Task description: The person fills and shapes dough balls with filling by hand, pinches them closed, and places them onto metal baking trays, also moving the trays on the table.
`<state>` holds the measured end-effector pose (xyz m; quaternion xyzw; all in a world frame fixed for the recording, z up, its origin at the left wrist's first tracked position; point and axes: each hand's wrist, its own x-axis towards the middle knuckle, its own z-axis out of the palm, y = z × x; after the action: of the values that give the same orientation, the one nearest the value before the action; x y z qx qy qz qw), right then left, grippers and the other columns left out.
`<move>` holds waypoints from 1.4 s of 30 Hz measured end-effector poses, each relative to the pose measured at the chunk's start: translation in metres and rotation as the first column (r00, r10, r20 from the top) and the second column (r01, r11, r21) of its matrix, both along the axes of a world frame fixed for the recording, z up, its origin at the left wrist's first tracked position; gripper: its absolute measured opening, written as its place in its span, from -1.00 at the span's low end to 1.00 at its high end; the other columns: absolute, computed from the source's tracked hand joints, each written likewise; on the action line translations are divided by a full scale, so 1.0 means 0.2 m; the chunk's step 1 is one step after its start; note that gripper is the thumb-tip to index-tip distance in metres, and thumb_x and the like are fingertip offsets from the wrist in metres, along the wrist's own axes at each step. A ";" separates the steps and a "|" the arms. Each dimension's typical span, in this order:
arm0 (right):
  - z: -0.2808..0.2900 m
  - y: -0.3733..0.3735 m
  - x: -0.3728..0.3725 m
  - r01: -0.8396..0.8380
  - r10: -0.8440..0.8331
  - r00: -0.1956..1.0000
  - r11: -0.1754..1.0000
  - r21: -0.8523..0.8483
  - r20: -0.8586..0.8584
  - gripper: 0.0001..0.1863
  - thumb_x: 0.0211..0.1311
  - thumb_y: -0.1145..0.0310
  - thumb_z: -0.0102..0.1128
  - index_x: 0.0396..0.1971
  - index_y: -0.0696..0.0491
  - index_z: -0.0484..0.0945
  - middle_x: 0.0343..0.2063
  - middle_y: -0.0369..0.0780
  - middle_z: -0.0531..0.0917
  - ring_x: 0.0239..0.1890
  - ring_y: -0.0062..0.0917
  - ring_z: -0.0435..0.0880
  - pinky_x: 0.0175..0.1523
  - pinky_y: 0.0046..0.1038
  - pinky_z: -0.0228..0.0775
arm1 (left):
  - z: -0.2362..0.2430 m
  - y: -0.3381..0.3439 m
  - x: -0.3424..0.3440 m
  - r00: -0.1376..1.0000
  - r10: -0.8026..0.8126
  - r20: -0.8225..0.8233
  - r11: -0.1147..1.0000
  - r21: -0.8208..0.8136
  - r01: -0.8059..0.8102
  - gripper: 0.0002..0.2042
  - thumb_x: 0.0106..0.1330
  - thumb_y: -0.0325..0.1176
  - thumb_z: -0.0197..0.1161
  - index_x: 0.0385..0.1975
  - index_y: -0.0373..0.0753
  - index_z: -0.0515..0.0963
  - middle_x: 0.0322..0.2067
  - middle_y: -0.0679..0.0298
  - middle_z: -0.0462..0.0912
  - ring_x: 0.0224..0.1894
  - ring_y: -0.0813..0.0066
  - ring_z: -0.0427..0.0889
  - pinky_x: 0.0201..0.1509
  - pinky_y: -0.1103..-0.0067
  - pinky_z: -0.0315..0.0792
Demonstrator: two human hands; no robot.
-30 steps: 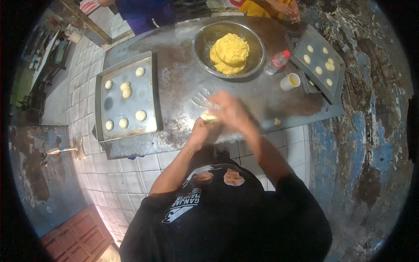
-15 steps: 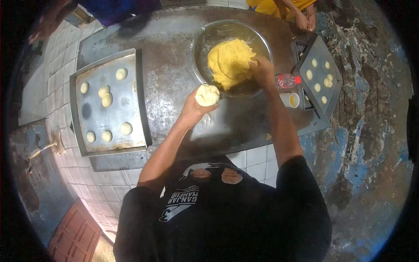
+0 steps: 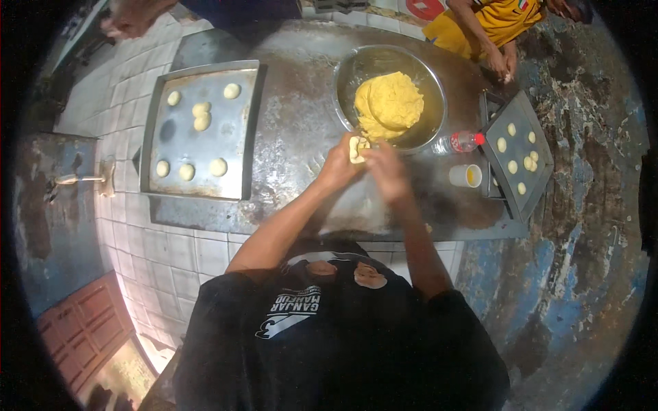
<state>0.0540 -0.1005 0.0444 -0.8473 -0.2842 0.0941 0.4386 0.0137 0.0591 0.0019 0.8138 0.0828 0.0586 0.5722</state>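
Note:
My left hand (image 3: 337, 164) is closed around a pale piece of dough (image 3: 356, 149), held just in front of the metal bowl's near rim. A bit of yellow shows at the dough's right side. My right hand (image 3: 388, 172) is at that side, its fingers against or very near the dough; motion smears them, so their grip is unclear. Behind both hands stands the round metal bowl (image 3: 441, 103), with a large soft yellow mass (image 3: 391, 103) in it.
A metal tray (image 3: 251, 130) with several dough balls lies on the left. At right are a red-capped plastic bottle (image 3: 460, 142), a white cup (image 3: 466, 176) with yellow contents, and a tilted tray (image 3: 522, 198) of dough balls. A person in yellow (image 3: 510, 27) stands at the far right.
My right hand has left the yellow mass in the bowl and come to the dough in my left hand. The whole view has shifted, with the table's things now further right.

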 end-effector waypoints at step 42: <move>0.00 0.81 -1.07 0.275 0.453 0.176 0.830 0.485 -0.874 -0.64 0.61 0.29 -0.06 0.18 0.21 0.43 0.09 -0.13 0.58 0.14 -0.43 0.59 0.28 -0.34 0.41 | 0.21 0.50 -1.28 0.898 0.314 -0.308 0.558 -0.706 -0.436 -0.47 0.62 0.04 -0.11 0.28 -0.25 0.50 0.25 0.17 0.55 0.20 0.38 0.57 0.22 0.50 0.46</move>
<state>-0.1601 0.0616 0.0454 -0.4007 -0.0019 0.5547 0.7292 -0.2419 0.1599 0.0431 0.4626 0.3128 0.0792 0.8257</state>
